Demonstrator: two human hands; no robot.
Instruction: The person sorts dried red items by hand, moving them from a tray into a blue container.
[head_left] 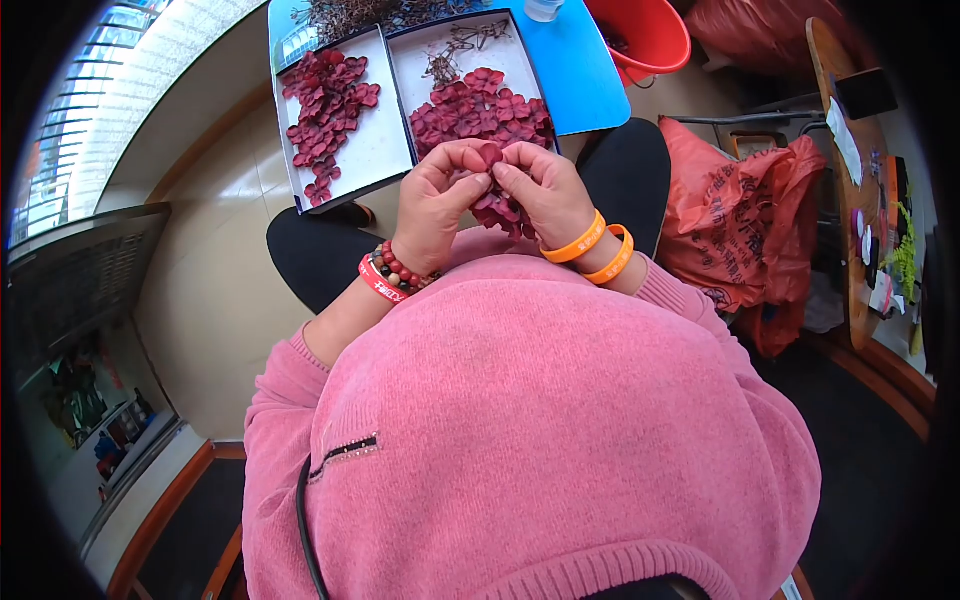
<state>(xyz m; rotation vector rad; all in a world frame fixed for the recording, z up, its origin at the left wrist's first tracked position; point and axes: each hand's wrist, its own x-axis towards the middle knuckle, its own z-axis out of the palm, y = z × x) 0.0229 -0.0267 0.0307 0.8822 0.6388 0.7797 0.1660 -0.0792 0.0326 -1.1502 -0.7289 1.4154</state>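
My left hand (pixel 440 205) and my right hand (pixel 545 190) meet in front of my chest, thumbs and fingers pinching a dark red petal piece (pixel 489 156) between them. More dark red petals (pixel 503 212) hang just below my fingers, near my right hand. Beyond my hands lies a white box (pixel 390 120) with two compartments. Its left one holds a strip of dark red flowers (pixel 328 115); the right one holds a larger heap of flowers (pixel 480 112), with thin brown stems (pixel 443 68) behind it.
The box rests on a blue table (pixel 585 95), with dry brown stems (pixel 375 18) and a clear cup (pixel 544 9) at its far side. A red bucket (pixel 655 38) stands to the right. Red plastic bags (pixel 735 215) lie beside my right knee.
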